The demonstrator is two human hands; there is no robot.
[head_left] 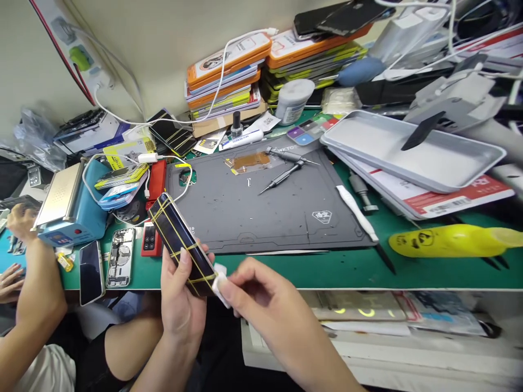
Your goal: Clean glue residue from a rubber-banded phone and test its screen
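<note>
My left hand (183, 294) is closed around a dark smartphone (174, 223) that has several yellow bands wrapped along and across it. The phone is tilted, its lower end pointing toward my right hand (261, 294). Between the thumb and fingers of that hand is a crumpled white wipe (220, 280), pressed against the phone's lower corner. A white cable (189, 185) runs down to the phone's upper side; whether it is plugged in there is hidden. Behind both hands lies a dark grey work mat (286, 212) with screwdrivers (281, 178) and an orange-brown flex part (253, 160) on it.
At the left, a co-worker's arm (38, 305) rests near a blue heating box (77, 209). A phone (92, 272) and an opened phone body (121, 256) lie near the edge. To the right are a yellow bottle (441, 240), a white spudger (357, 213) and a grey tray (412, 155).
</note>
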